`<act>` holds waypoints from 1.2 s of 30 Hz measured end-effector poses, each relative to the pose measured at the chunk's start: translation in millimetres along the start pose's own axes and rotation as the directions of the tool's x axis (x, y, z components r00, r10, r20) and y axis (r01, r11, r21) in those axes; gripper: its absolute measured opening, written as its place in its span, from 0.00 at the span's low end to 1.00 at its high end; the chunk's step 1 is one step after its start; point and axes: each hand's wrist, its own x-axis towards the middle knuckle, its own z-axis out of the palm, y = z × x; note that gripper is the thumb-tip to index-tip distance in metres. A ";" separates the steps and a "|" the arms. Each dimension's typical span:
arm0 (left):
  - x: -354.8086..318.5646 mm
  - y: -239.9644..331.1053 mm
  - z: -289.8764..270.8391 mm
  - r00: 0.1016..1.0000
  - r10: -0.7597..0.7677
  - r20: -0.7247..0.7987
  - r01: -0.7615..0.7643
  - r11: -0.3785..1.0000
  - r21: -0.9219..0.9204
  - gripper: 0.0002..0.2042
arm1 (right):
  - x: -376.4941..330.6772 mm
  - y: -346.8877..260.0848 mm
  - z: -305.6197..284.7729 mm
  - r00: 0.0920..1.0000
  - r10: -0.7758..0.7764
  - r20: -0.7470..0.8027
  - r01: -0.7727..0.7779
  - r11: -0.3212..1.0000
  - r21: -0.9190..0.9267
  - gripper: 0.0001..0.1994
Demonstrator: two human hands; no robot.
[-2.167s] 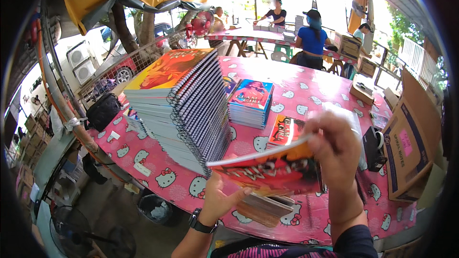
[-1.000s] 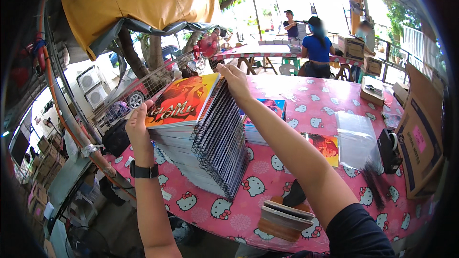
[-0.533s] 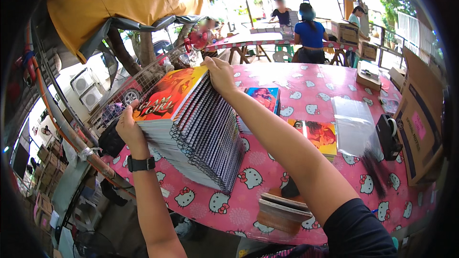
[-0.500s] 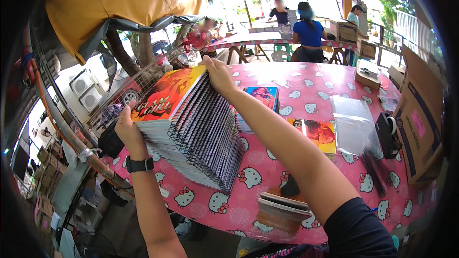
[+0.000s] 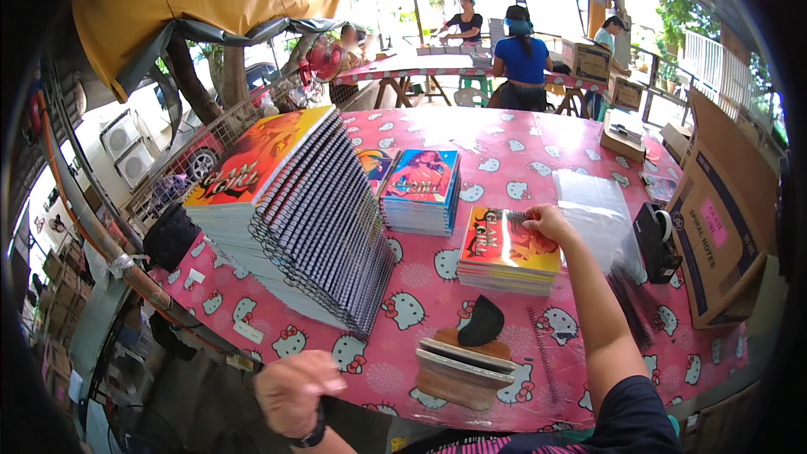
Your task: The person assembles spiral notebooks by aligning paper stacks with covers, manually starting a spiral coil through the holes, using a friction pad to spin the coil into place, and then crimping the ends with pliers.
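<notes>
My right hand (image 5: 548,225) is at the far right corner of a short stack of red-and-yellow spiral notebooks (image 5: 508,250), its fingers closed on the top one. Low over the table's near edge, my left hand (image 5: 298,391) is smeared by motion, its fingers unclear; a dark watch is on that wrist. A tall, leaning stack of spiral notebooks (image 5: 324,219) with black coils facing right stands at the left, untouched. Between the stacks sit blue-covered notebooks (image 5: 422,193), with another colourful cover partly hidden behind them.
Nearby lie a wooden block with metal strips (image 5: 466,366), a black rounded piece (image 5: 482,321) and loose black coils (image 5: 630,307). Clear plastic sleeves (image 5: 593,206), a black tape dispenser (image 5: 656,242) and an open carton (image 5: 723,227) are at the right. People work at a farther table (image 5: 403,67).
Both hands have left the tall stack. My right hand has moved right onto the red-and-yellow notebooks; my left has dropped toward the near edge. The view has shifted slightly.
</notes>
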 end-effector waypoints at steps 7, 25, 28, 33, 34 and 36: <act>-8.7 -41.1 62.9 0.923 -0.369 0.109 0.375 0.926 -0.041 0.18 | 16.8 -7.5 4.9 0.963 0.060 -0.262 -0.111 0.976 -0.185 0.25; -26.4 -97.4 60.9 0.914 -0.371 -0.164 0.406 0.844 0.350 0.18 | -241.6 -179.3 -41.2 0.628 -0.651 -0.427 0.649 0.740 -0.174 0.15; -25.3 -91.0 54.8 0.900 -0.304 -0.312 0.358 0.924 0.132 0.12 | -258.2 -152.6 -4.9 0.807 -0.298 -0.511 0.492 0.817 0.301 0.16; -20.7 -95.5 32.1 0.893 -0.404 -0.197 0.425 0.902 0.074 0.11 | -286.5 -107.5 58.6 0.960 -0.224 -0.171 0.281 0.787 0.549 0.16; -19.1 -96.2 30.0 0.885 -0.428 -0.186 0.445 0.893 0.064 0.11 | -286.7 -104.9 63.4 0.962 -0.221 -0.159 0.272 0.794 0.544 0.16; -15.6 -93.0 27.2 0.885 -0.438 -0.155 0.456 0.884 0.104 0.11 | -290.0 -103.5 70.9 0.950 -0.233 -0.209 0.310 0.794 0.522 0.15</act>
